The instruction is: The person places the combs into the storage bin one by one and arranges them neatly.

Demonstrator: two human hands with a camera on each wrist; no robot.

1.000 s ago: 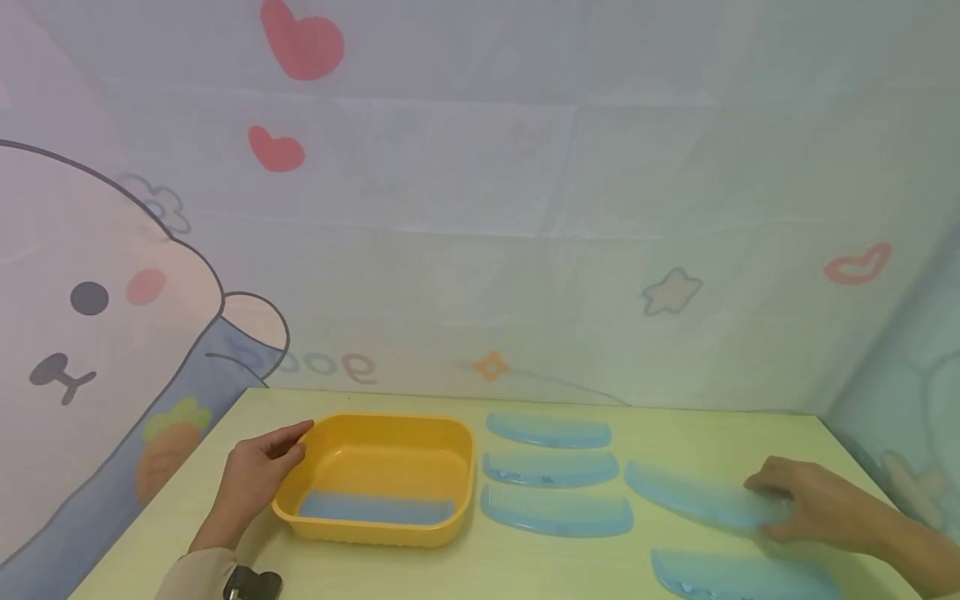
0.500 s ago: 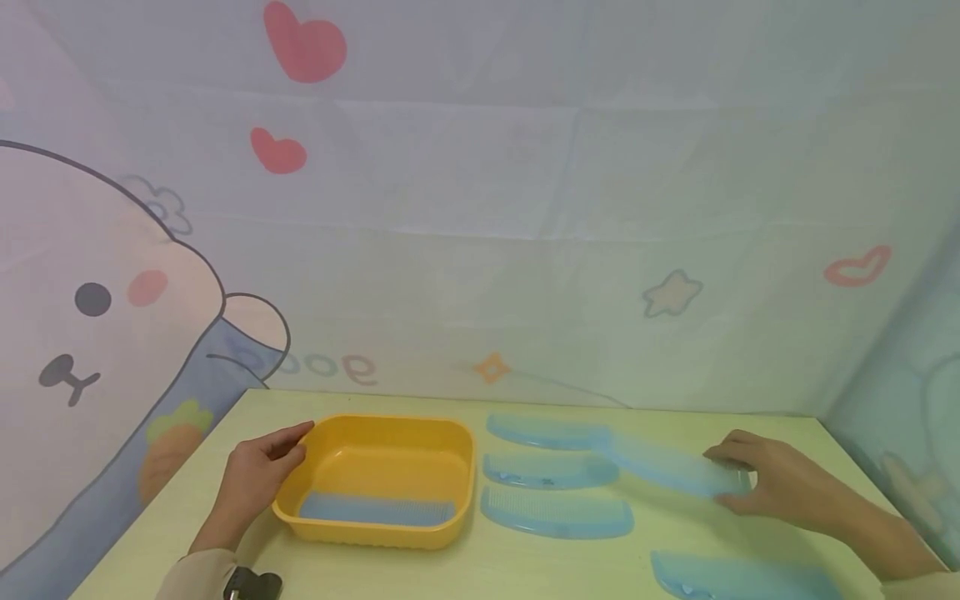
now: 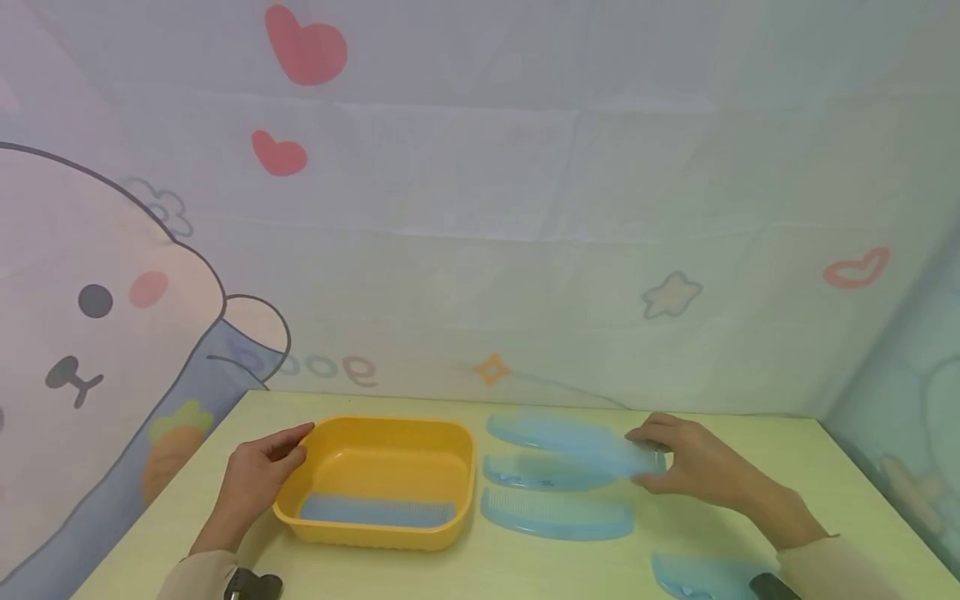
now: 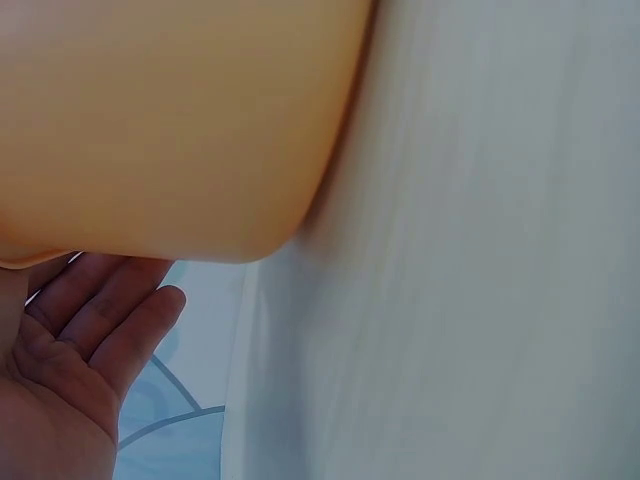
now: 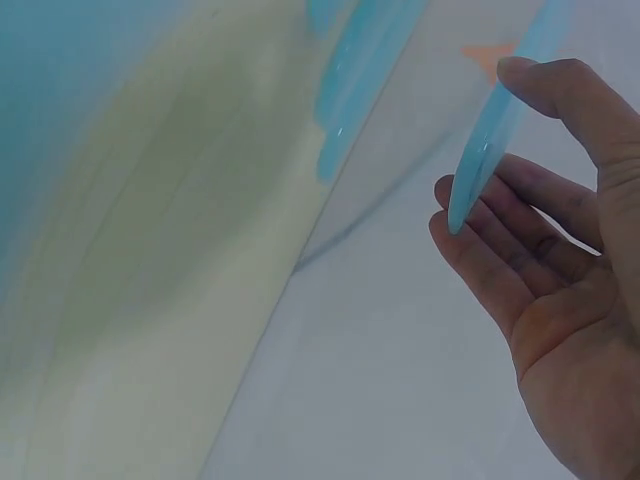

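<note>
In the head view my right hand (image 3: 693,462) pinches the end of a translucent blue comb (image 3: 600,450), held over the upper combs of a row. In the right wrist view the thumb lies on one side of this comb (image 5: 485,150), with fingertips on the other. My left hand (image 3: 258,475) touches the left rim of a yellow plastic basket (image 3: 375,536), its fingers fairly straight beside the outer wall in the left wrist view. One blue comb (image 3: 375,511) lies inside the basket. The row includes a far comb (image 3: 510,431), a middle comb (image 3: 525,475) and a near comb (image 3: 555,521).
Another blue comb (image 3: 693,575) lies at the table's front right, partly covered by the right sleeve. The pale table (image 3: 570,575) backs onto a printed cloth (image 3: 480,250) with hearts and a cartoon bear. A dark strap device (image 3: 253,583) sits on the left wrist.
My right hand has carried the comb from the right side of the table leftward, over the row of combs. The left hand and basket have stayed in place.
</note>
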